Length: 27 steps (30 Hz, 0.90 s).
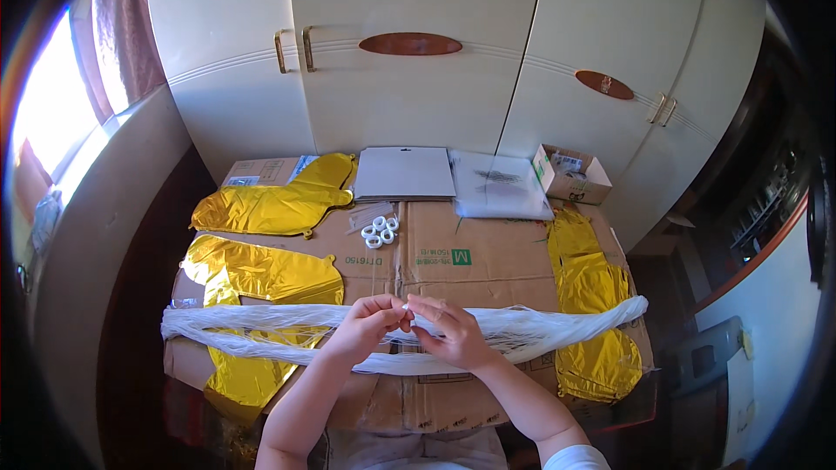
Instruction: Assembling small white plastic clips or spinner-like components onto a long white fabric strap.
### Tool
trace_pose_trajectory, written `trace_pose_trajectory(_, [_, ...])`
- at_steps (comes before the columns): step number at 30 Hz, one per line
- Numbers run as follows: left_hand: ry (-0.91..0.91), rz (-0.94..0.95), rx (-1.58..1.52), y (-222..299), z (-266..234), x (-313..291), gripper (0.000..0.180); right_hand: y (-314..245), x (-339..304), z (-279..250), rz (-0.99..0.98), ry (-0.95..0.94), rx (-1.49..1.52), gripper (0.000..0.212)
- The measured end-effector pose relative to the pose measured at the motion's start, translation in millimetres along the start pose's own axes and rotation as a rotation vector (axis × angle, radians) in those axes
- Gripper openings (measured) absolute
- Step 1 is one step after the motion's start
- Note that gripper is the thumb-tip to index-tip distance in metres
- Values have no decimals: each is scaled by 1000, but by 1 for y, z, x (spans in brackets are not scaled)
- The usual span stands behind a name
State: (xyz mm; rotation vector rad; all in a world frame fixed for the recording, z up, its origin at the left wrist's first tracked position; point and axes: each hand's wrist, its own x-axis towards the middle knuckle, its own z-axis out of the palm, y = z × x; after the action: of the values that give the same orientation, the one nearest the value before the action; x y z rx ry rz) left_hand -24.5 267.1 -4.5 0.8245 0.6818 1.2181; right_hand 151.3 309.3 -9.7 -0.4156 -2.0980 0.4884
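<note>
A long skein of white string (514,337) lies across the cardboard in front of me, looped at both ends. Over its middle, my left hand (370,325) is closed in a pinch. My right hand (450,333) meets it with fingers curled, the fingertips of both hands coming together. Between them shows a small white bit (406,306), too small to name; it may be a string end. A little beyond the hands sits a cluster of several white rings (380,232), beside a few thin clear strips (366,218).
Gold foil balloons lie flat at left (266,268), far left (279,200) and right (596,296) on the flattened cardboard (488,270). At the back are a grey-white flat board (404,172), clear plastic bags (501,184) and a small open box (572,176). Cream cabinets (409,104) stand behind.
</note>
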Motion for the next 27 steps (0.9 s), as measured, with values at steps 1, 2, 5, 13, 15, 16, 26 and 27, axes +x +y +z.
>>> trace_pose_trajectory(1, [0,-11,-36,0,0,0,11,-2,1,0,-2,-4,-5,49])
trace_pose_trajectory(2, [0,-22,-71,0,-1,0,10,-3,1,1,-4,-9,-10,50])
trace_pose_trajectory(5, [-2,-61,-123,-1,-5,1,11,-4,1,2,-11,4,-79,49])
trace_pose_trajectory(13, [-57,-93,-165,-1,-5,0,11,5,-3,4,-95,150,-157,29])
trace_pose_trajectory(15, [-49,-112,-164,-3,-7,0,11,3,0,1,-54,154,-122,23])
trace_pose_trajectory(16, [-51,-124,-166,-3,-8,0,11,3,-2,1,-6,133,-99,22])
trace_pose_trajectory(26, [30,-142,-149,-6,-8,-1,12,-2,4,-1,-65,115,-9,40])
trace_pose_trajectory(27, [32,-156,-143,-5,-7,-1,12,-3,5,-2,-63,84,-20,43])
